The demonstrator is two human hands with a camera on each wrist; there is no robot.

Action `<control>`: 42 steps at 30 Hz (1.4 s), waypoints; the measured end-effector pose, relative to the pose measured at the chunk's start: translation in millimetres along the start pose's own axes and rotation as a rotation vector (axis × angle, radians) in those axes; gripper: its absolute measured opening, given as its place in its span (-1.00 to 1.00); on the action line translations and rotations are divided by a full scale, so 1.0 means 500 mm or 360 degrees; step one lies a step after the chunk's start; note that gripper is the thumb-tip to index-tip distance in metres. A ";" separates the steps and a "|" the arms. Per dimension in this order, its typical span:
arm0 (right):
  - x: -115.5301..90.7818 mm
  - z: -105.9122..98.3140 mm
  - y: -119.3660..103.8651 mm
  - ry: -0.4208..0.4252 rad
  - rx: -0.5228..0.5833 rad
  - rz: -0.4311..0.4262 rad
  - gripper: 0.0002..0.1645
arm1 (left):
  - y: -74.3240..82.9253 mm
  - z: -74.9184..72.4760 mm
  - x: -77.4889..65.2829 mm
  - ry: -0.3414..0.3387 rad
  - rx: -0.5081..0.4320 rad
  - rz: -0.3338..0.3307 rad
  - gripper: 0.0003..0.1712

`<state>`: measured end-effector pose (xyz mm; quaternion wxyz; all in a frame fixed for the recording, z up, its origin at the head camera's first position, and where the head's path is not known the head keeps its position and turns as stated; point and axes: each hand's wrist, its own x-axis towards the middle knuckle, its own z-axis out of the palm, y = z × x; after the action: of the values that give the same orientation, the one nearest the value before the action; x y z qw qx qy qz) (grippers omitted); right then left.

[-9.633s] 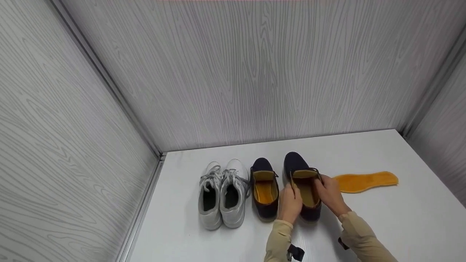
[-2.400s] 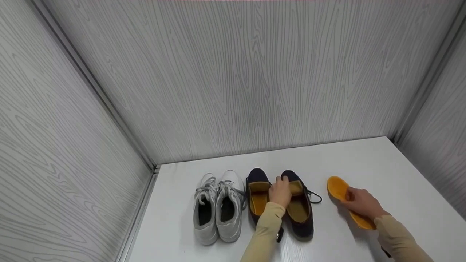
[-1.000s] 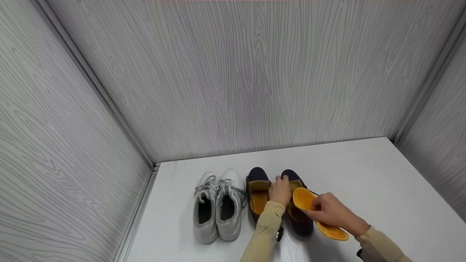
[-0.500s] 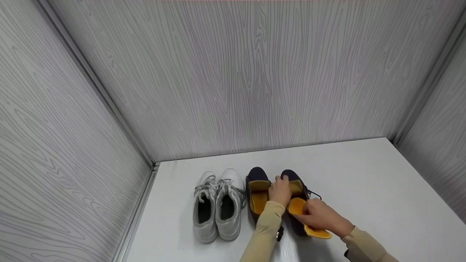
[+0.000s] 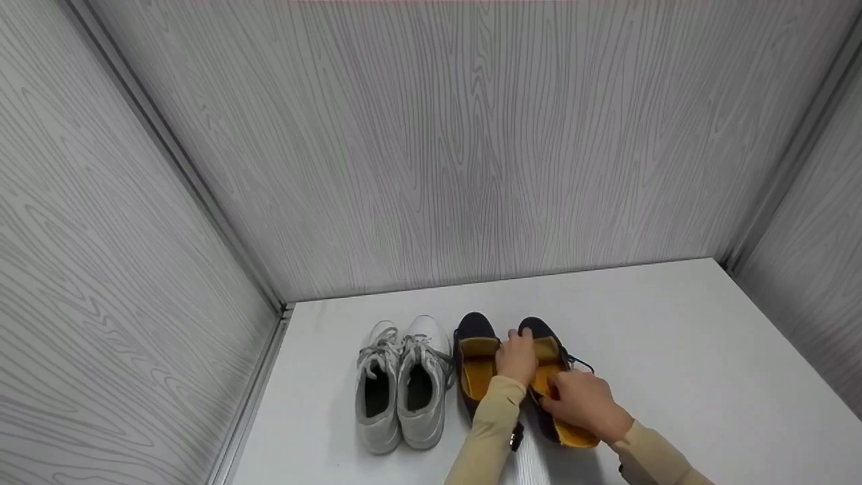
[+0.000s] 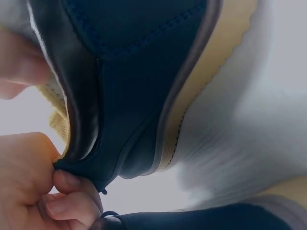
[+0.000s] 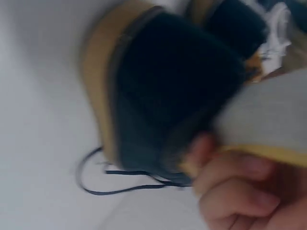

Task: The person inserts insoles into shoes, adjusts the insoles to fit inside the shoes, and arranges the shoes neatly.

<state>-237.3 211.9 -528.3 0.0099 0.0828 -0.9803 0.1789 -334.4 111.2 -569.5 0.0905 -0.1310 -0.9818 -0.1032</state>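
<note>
A dark navy loafer (image 5: 534, 328) with a tan lining lies on the right of its pair. My left hand (image 5: 517, 358) pinches the upper edge of its opening, as the left wrist view shows with fingers (image 6: 72, 196) on the navy side (image 6: 129, 91). My right hand (image 5: 583, 403) grips an orange-yellow insole (image 5: 578, 436), whose front part lies inside that loafer while the rear end sticks up over the heel. In the blurred right wrist view, the insole's pale underside (image 7: 268, 115) shows above my curled fingers. The matching loafer (image 5: 475, 326) has an orange insole inside.
Two white-grey sneakers (image 5: 421, 404) with grey laces stand left of the loafers. All the shoes rest on a white tabletop (image 5: 673, 343), with grey wood-grain panels (image 5: 458, 148) behind and at the sides. A dark lace loop (image 5: 582, 364) hangs off the right loafer.
Picked up from the tabletop at right, the insole has travelled left with my right hand and gone into the right loafer. My left hand has kept its hold over the last few frames.
</note>
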 end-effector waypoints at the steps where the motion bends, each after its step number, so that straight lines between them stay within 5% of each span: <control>1: -0.010 -0.010 -0.011 -0.0067 -0.0054 0.0037 -0.67 | 0.000 -0.001 -0.002 0.0007 0.0003 0.0005 -0.63; 6: -0.053 -0.046 -0.058 -0.0374 -0.0224 0.0134 -0.57 | -0.005 -0.005 -0.004 0.0058 0.0007 -0.0002 -0.66; 9: -0.058 -0.049 -0.072 -0.0426 -0.0201 0.0160 -0.67 | -0.009 -0.008 -0.003 0.0052 -0.0002 0.0001 -0.66; 13: -0.038 -0.033 -0.070 -0.0268 -0.0092 0.0137 -0.81 | -0.010 -0.009 0.000 0.0059 0.0006 0.0015 -0.67; 18: 0.002 -0.005 -0.053 -0.0073 -0.0006 0.0087 -0.74 | -0.012 -0.005 -0.002 0.0099 0.0006 0.0032 -0.71; 28: 0.056 0.055 -0.022 0.0151 -0.0072 0.0029 -0.77 | -0.011 -0.004 -0.003 0.0158 -0.0004 0.0069 -0.69; 34: 0.062 0.086 -0.005 0.0327 -0.0123 -0.0005 -0.75 | -0.008 -0.005 -0.004 0.0068 -0.0031 0.0062 -0.66; 42: 0.064 0.094 -0.007 0.0327 -0.0084 -0.0074 -0.75 | -0.010 -0.007 -0.002 0.0061 -0.0013 0.0025 -0.67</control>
<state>-267.6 186.9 -569.3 0.1167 0.0864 -0.9764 0.1601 -334.6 105.5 -567.2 0.1095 -0.1371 -0.9785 -0.1088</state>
